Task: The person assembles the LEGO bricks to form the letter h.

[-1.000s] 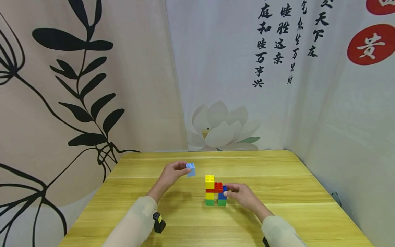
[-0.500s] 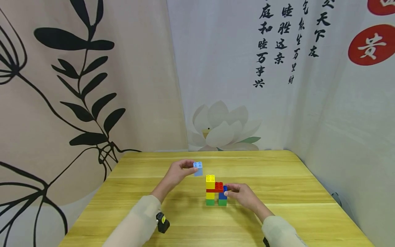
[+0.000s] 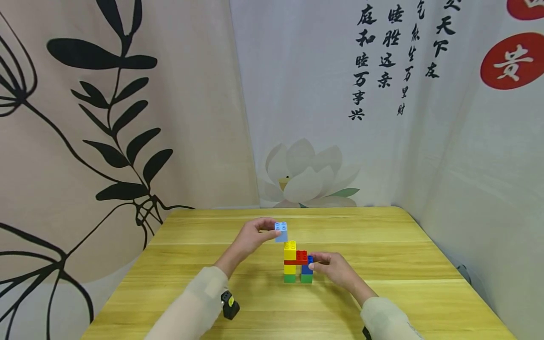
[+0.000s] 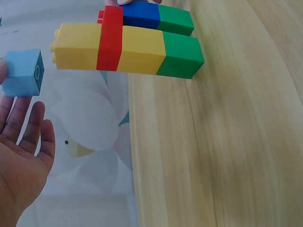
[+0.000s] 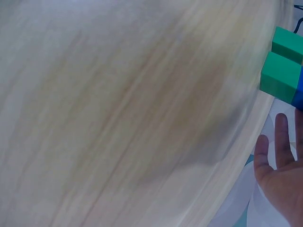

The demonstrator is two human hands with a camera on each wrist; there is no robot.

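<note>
My left hand (image 3: 252,237) pinches a light blue toy building brick (image 3: 281,232) between thumb and fingers. That brick is held in the air, just above and slightly left of the upper yellow brick (image 3: 290,252), with a gap between them in the left wrist view. The structure has two columns joined by a red brick (image 3: 301,257). Its left column runs green (image 3: 289,279), yellow, red, yellow; the right has blue (image 3: 306,270) over green (image 3: 306,279). My right hand (image 3: 338,272) holds the right column at the blue brick, the thumb in front.
The structure stands on a wooden table (image 3: 191,264), whose far edge meets a printed curtain (image 3: 204,118). Another curtain side (image 3: 480,179) runs along the table's right. Black wrist devices (image 3: 230,306) sit at both sleeves.
The left hand has carried the light blue brick to the right, from left of the structure to over the yellow brick. The right hand and structure have stayed nearly still.
</note>
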